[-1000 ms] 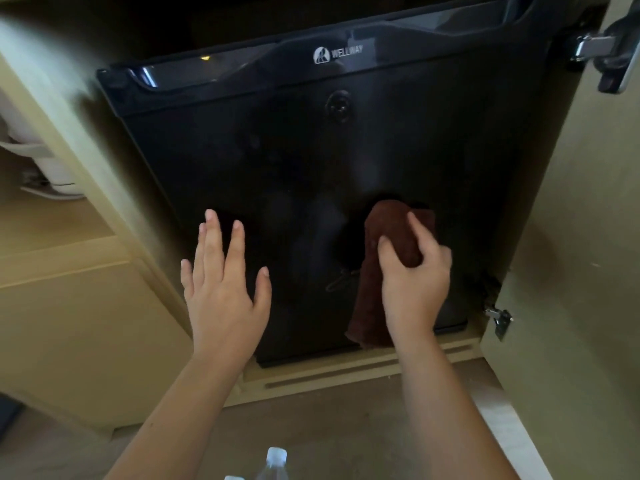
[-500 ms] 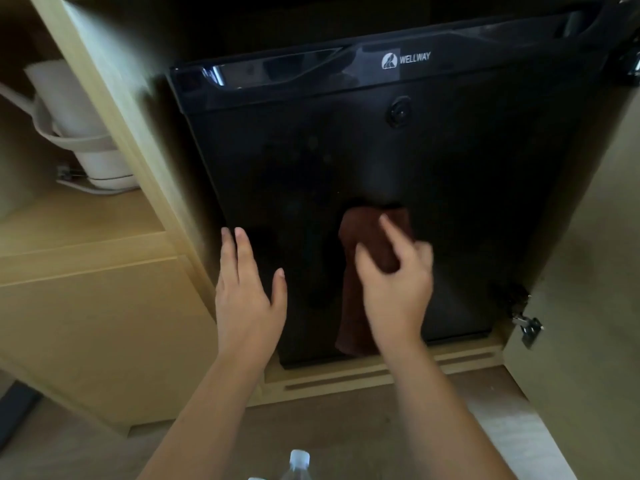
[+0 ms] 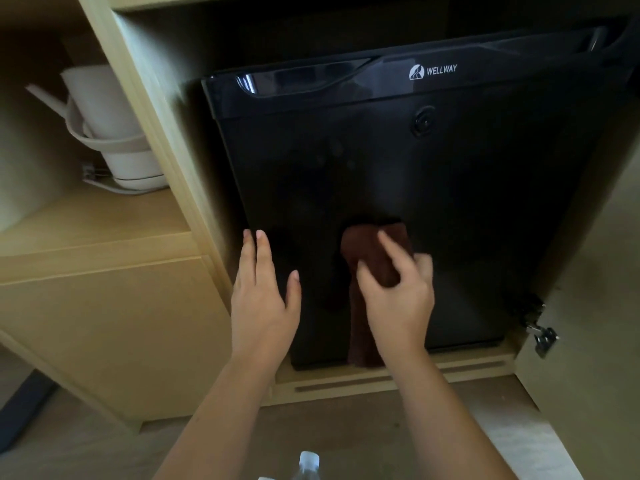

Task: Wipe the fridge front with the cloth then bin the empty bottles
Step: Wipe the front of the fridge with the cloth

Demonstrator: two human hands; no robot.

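1 cloth (image 3: 364,252) in right hand (image 3: 398,301)

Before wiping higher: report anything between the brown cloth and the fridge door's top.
Nothing visible does. The right hand holds the dark brown cloth on the black fridge door; only a round lock sits above.

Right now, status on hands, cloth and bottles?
Right hand grips cloth on fridge front. Left hand open near its left edge. Bottle low in view, unbinned. Nothing blocking.
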